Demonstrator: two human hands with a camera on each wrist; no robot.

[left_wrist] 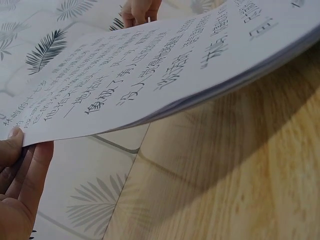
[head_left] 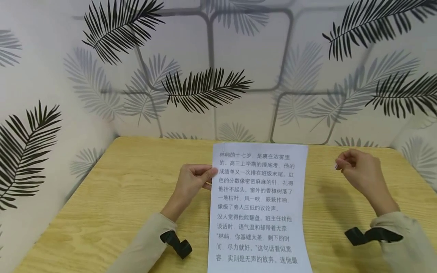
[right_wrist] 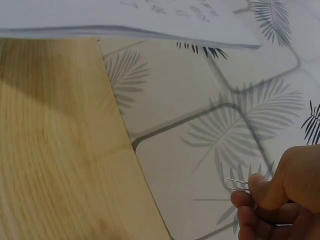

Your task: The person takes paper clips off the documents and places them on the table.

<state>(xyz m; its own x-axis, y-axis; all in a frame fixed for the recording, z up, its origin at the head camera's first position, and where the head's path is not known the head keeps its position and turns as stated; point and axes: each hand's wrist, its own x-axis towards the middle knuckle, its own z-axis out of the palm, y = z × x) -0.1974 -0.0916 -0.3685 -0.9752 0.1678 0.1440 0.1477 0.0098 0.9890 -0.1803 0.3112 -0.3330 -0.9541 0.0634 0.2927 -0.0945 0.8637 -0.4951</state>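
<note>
A stack of printed paper sheets point(head_left: 257, 204) is held up over the table, its Chinese text facing me. My left hand point(head_left: 195, 184) pinches its left edge between thumb and fingers; in the left wrist view the thumb point(left_wrist: 14, 137) lies on the printed side. Several sheet edges show along the stack's side. To the right of the paper and apart from it, my right hand point(head_left: 362, 176) pinches a small silver paper clip point(right_wrist: 236, 184) between thumb and forefinger. The clip's looped end sticks out past the fingertips in the right wrist view.
The wood-grain table point(head_left: 119, 212) lies under both hands. Behind it stands a pale wall point(head_left: 249, 49) patterned with dark and grey leaves. A black wrist camera point(head_left: 177, 244) sits on the left sleeve, another black wrist camera point(head_left: 372, 236) on the right.
</note>
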